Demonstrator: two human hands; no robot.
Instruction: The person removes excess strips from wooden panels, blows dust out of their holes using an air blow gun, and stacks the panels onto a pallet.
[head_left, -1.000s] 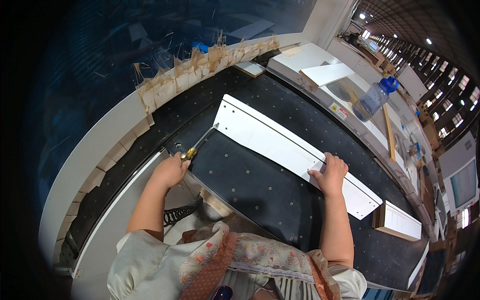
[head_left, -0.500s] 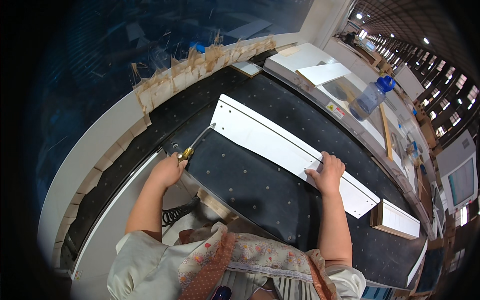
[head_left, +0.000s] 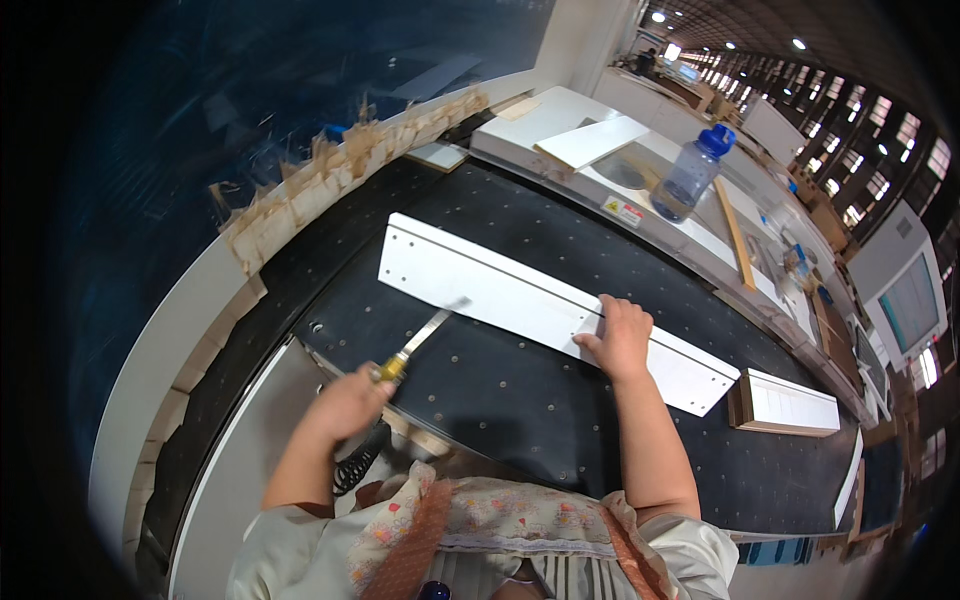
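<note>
Slid rightward along the white panel [head_left: 545, 305] since the earlier frame, that blade tip, off the left end and now near the near long edge, about a third of the way in. Over on the raised white counter [head_left: 560, 110], a clear bottle [head_left: 688, 178] with blue cap, upright, contents impossible to make out. Plenty of bare dark dotted worktop [head_left: 500, 400] between panel and body; panel's right end just short of a smaller white slatted piece [head_left: 790, 400]. Left hand [head_left: 345, 402] closed tight round the yellow-handled scraper [head_left: 415, 345], blade angled up toward the panel's near edge. Right hand [head_left: 618, 335] laid on the panel, fingers curled over its top, pressing it flat to the worktop.
</note>
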